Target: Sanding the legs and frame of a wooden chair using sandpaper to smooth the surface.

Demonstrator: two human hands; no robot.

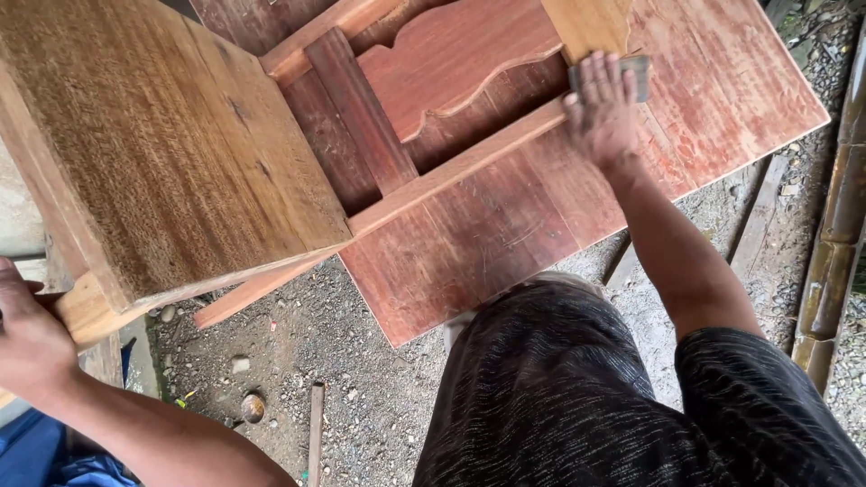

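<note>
Right hand (pixel 603 113) at upper right, fingers flat, pressing what looks like a sanding block (pixel 631 77) on chair (pixel 180 162) rail, left hand (pixel 32 338) at lower left gripping seat edge, red board (pixel 722 99) beneath

One camera only, worn on the person's head. It looks steeply down and slightly forward over the person's own dark-clad torso (pixel 577 388), at close range, within arm's reach of the work. The wooden chair (pixel 171 153) lying on its side fills the upper left of the view; the reddish board (pixel 505 225) beneath it runs to the upper right corner. The gravel ground (pixel 361 379) shows below the board's near edge. Both hands enter from the bottom, the left hand (pixel 27 338) at the left margin, the right hand (pixel 600 113) near the top. No second view exists to compare.
</note>
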